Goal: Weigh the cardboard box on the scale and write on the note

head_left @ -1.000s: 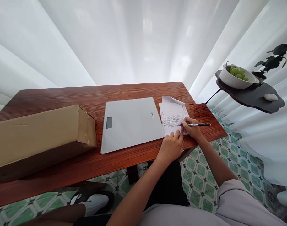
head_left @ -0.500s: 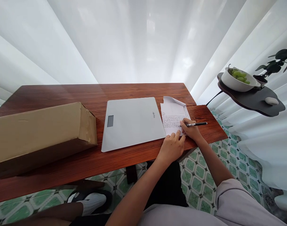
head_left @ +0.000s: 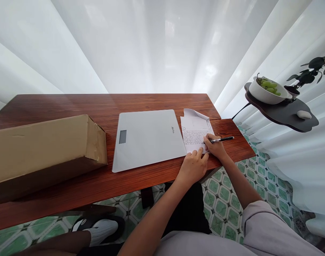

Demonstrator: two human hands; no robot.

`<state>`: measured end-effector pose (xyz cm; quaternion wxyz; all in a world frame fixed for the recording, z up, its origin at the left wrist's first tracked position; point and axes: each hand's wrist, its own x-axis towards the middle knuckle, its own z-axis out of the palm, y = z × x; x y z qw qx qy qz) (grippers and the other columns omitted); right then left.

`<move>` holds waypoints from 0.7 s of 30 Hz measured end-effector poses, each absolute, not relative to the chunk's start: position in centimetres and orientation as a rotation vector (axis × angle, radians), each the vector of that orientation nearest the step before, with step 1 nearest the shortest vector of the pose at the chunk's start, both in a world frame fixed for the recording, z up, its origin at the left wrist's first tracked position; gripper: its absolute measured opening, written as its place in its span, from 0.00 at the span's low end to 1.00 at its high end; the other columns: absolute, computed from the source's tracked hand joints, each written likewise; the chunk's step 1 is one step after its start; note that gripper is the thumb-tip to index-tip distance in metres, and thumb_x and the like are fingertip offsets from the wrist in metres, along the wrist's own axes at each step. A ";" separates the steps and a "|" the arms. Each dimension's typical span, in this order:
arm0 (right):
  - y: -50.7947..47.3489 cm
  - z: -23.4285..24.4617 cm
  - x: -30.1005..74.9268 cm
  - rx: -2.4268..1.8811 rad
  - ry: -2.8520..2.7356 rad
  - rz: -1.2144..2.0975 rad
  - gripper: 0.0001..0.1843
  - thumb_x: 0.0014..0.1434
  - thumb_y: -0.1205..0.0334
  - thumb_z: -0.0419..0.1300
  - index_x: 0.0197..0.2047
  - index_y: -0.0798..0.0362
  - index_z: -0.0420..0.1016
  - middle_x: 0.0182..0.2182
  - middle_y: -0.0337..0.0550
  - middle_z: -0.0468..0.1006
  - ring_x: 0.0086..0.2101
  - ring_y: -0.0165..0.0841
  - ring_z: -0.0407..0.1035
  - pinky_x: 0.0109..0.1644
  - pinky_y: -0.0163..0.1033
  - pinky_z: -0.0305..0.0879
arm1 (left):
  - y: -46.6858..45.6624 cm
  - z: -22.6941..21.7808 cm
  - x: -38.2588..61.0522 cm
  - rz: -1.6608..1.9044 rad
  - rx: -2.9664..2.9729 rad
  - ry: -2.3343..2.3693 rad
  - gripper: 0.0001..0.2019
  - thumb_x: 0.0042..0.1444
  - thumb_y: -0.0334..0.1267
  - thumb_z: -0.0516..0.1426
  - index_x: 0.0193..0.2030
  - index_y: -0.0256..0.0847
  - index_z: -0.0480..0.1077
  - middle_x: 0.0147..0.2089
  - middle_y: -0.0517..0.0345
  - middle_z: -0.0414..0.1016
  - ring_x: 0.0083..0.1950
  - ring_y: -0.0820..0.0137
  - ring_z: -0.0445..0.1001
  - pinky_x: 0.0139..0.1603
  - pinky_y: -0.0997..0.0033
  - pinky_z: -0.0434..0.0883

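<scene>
Gripped in right hand (head_left: 215, 146), pen (head_left: 221, 139) lies crosswise, tip leftward.

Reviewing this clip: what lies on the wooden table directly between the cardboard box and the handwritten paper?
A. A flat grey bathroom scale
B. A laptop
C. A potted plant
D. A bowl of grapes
A. The flat grey scale with a small display sits between the cardboard box and the paper.

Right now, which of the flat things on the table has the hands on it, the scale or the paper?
The written paper sheet, right of the grey scale: left hand pins its near edge, right hand holds a pen on it.
</scene>
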<state>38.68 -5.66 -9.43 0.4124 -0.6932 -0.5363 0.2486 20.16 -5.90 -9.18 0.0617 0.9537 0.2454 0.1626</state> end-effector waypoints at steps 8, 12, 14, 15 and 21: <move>-5.8 -9.5 38.6 -1.748 -1.341 0.629 0.21 0.66 0.50 0.56 0.24 0.50 0.59 0.15 0.33 0.68 0.17 0.26 0.60 0.26 0.35 0.61 | -6.0 -9.1 20.2 0.476 2.888 0.743 0.14 0.68 0.37 0.48 0.55 0.39 0.68 0.63 0.43 0.72 0.48 0.58 0.74 0.41 0.58 0.72; -5.8 -9.4 38.6 -1.745 -1.313 0.652 0.20 0.66 0.49 0.54 0.26 0.50 0.61 0.15 0.33 0.68 0.15 0.26 0.60 0.24 0.36 0.61 | -5.9 -9.2 20.2 0.472 2.890 0.734 0.15 0.67 0.37 0.49 0.56 0.38 0.68 0.64 0.42 0.70 0.49 0.58 0.74 0.42 0.58 0.72; -5.7 -9.4 38.6 -1.744 -1.303 0.657 0.20 0.67 0.49 0.54 0.26 0.50 0.61 0.15 0.33 0.69 0.15 0.26 0.59 0.24 0.35 0.60 | -5.9 -9.1 20.2 0.465 2.895 0.734 0.14 0.67 0.37 0.49 0.56 0.38 0.68 0.64 0.42 0.70 0.49 0.58 0.74 0.41 0.58 0.72; -5.7 -9.3 38.7 -1.745 -1.301 0.659 0.20 0.67 0.49 0.54 0.26 0.50 0.61 0.15 0.33 0.69 0.15 0.26 0.59 0.24 0.35 0.60 | -5.9 -9.1 20.2 0.464 2.895 0.736 0.14 0.68 0.37 0.48 0.55 0.38 0.68 0.64 0.42 0.70 0.49 0.58 0.74 0.41 0.58 0.72; -5.6 -9.4 38.7 -1.756 -1.285 0.666 0.20 0.66 0.50 0.55 0.25 0.50 0.62 0.14 0.33 0.68 0.15 0.25 0.59 0.22 0.34 0.59 | -6.0 -8.7 20.1 0.436 2.882 0.731 0.13 0.68 0.37 0.48 0.54 0.39 0.68 0.64 0.43 0.70 0.49 0.58 0.74 0.42 0.58 0.72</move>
